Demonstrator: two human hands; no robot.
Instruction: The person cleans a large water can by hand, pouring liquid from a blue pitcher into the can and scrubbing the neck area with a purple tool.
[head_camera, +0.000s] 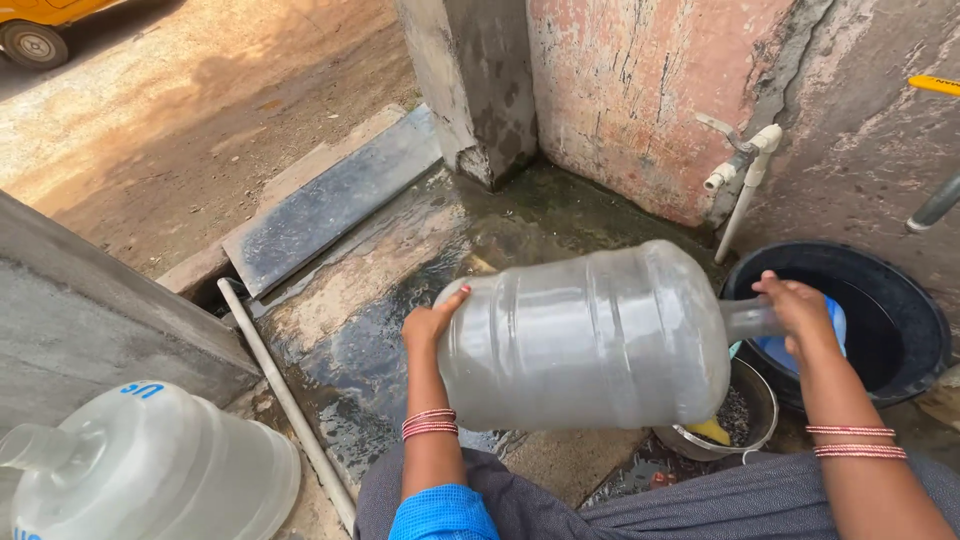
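I hold a large clear plastic water jug (585, 335) sideways in front of me, its neck pointing right. My left hand (432, 322) is pressed flat against the jug's base. My right hand (800, 308) grips the narrow neck, over a black tub (905, 310). A blue object (790, 350), partly hidden by my hand, sits at the tub's near rim. Both wrists wear red bangles.
A steel bowl (755, 400) with a yellow piece in it sits under the jug. A white tap (745, 170) juts from the pink wall. A second clear jug (150, 465) lies at bottom left beside a white pipe (285, 400). The stone floor is wet.
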